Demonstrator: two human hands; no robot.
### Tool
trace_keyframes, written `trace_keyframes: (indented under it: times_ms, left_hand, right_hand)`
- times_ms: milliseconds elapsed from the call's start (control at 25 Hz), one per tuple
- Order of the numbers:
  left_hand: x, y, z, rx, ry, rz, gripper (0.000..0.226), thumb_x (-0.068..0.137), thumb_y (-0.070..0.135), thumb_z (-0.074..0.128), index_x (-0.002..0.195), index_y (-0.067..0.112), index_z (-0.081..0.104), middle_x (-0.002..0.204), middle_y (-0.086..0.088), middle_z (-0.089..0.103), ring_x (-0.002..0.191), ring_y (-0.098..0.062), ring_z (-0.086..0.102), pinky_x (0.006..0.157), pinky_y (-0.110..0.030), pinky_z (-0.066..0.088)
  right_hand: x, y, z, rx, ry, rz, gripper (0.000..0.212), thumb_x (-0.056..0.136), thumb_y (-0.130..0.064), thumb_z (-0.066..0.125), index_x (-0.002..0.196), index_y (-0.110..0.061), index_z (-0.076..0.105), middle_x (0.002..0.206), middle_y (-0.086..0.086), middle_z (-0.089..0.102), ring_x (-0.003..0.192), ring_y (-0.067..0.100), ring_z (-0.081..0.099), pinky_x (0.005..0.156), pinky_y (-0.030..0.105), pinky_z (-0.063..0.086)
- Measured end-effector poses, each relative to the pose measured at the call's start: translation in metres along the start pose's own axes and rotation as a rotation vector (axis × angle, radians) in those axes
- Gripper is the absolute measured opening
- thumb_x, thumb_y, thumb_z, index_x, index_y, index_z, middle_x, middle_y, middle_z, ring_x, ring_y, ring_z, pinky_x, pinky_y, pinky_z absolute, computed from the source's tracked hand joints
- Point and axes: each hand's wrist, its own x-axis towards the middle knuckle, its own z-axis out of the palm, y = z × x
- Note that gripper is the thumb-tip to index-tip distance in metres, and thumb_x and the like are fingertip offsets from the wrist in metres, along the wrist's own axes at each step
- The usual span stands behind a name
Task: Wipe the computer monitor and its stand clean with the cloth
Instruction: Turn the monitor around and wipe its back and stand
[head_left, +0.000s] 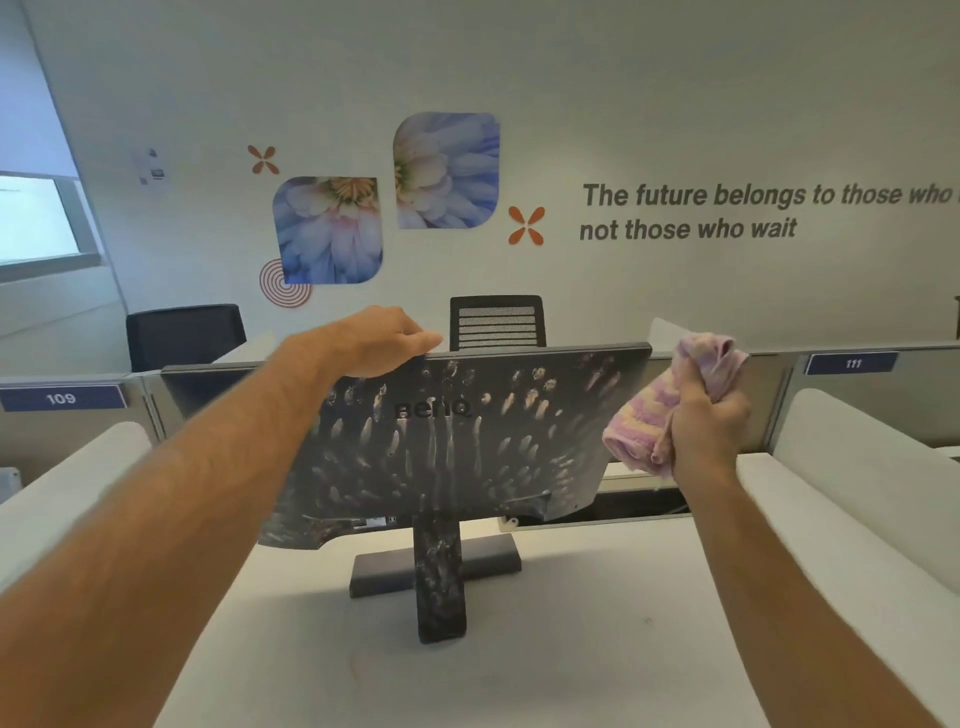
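Two hands engaged: left hand (382, 340) grips monitor (457, 441) top edge; right hand (709, 415) clutches cloth (649, 415). Hard wiping risks tipping monitor on stand (439, 566).

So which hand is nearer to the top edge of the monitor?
The left. The left hand holds the monitor's top edge, fingers curled over it. The right hand is off the monitor's right side, clutching the cloth.
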Motion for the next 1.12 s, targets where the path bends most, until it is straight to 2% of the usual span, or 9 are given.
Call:
trace_keyframes:
  times_ms: [120,320,400,520,560,680,760,920,1120]
  left_hand:
    - [0.011,0.024,0.014,0.007,0.051,0.015,0.053,0.106,0.049,0.03,0.132,0.015,0.062,0.139,-0.013,0.058,0.125,-0.033,0.053,0.104,-0.041,0.037]
    - [0.026,0.022,0.031,0.076,-0.061,-0.055,0.054,0.107,0.051,0.017,0.154,0.03,0.032,0.162,0.0,0.031,0.146,-0.026,0.03,0.121,-0.044,0.019]
    - [0.029,0.021,0.032,0.098,-0.087,-0.061,0.055,0.106,0.051,0.015,0.155,0.031,0.029,0.163,0.001,0.027,0.148,-0.025,0.026,0.122,-0.045,0.016]
    - [0.03,0.021,0.032,0.133,-0.092,-0.045,0.054,0.107,0.049,0.012,0.155,0.03,0.026,0.164,0.003,0.023,0.15,-0.023,0.022,0.122,-0.048,0.012]
    - [0.031,0.02,0.033,0.127,-0.096,-0.051,0.054,0.107,0.049,0.012,0.155,0.03,0.026,0.165,0.003,0.023,0.15,-0.023,0.022,0.122,-0.047,0.012]
    - [0.035,0.014,0.035,0.135,-0.109,-0.066,0.058,0.104,0.055,0.011,0.157,0.034,0.021,0.166,0.005,0.019,0.152,-0.021,0.017,0.123,-0.049,0.009]
    - [0.037,0.011,0.036,0.14,-0.113,-0.067,0.059,0.103,0.057,0.01,0.157,0.035,0.019,0.166,0.006,0.018,0.152,-0.021,0.015,0.123,-0.05,0.009]
    - [0.03,0.021,0.035,0.169,-0.09,-0.06,0.055,0.107,0.049,0.011,0.156,0.03,0.024,0.165,0.002,0.023,0.151,-0.023,0.02,0.122,-0.048,0.012]
    - [0.026,0.025,0.035,0.16,-0.087,-0.068,0.055,0.107,0.049,0.011,0.156,0.027,0.027,0.162,-0.004,0.029,0.147,-0.027,0.027,0.12,-0.046,0.016]
  right_hand:
    - [0.004,0.024,0.003,-0.144,0.002,-0.112,0.045,0.092,-0.057,0.063,0.124,-0.026,0.054,0.117,0.006,0.061,0.102,0.021,0.067,0.078,0.028,0.055]
    - [0.002,0.045,0.029,-0.244,-0.073,-0.592,0.041,0.096,-0.035,0.064,0.133,-0.023,0.05,0.132,0.006,0.048,0.117,0.021,0.054,0.102,0.035,0.045]
    - [0.006,0.064,0.034,-0.282,-0.09,-0.512,0.041,0.098,-0.035,0.062,0.134,-0.026,0.047,0.135,0.004,0.046,0.12,0.022,0.052,0.102,0.037,0.045]
    - [0.005,0.088,0.031,-0.203,-0.108,-0.064,0.029,0.1,-0.038,0.059,0.126,-0.034,0.047,0.124,0.002,0.054,0.114,0.023,0.059,0.092,0.036,0.051]
    - [0.001,0.089,0.031,-0.172,-0.07,-0.032,0.027,0.1,-0.039,0.059,0.124,-0.036,0.047,0.121,0.002,0.056,0.113,0.024,0.061,0.092,0.036,0.052]
    - [-0.009,0.073,0.036,-0.072,0.028,-0.292,0.036,0.1,-0.039,0.06,0.13,-0.026,0.047,0.124,0.003,0.052,0.11,0.014,0.055,0.092,0.024,0.048]
    - [-0.01,0.069,0.043,-0.133,-0.007,-0.419,0.042,0.1,-0.034,0.06,0.136,-0.016,0.046,0.128,0.004,0.046,0.11,0.01,0.051,0.088,0.013,0.043]
    - [-0.002,0.084,0.038,-0.134,-0.056,0.028,0.027,0.101,-0.035,0.059,0.124,-0.033,0.047,0.121,0.003,0.056,0.112,0.022,0.061,0.092,0.034,0.053]
    - [-0.007,0.074,0.039,-0.108,-0.028,-0.286,0.04,0.099,-0.045,0.058,0.133,-0.028,0.045,0.124,0.0,0.052,0.107,0.01,0.057,0.091,0.023,0.049]
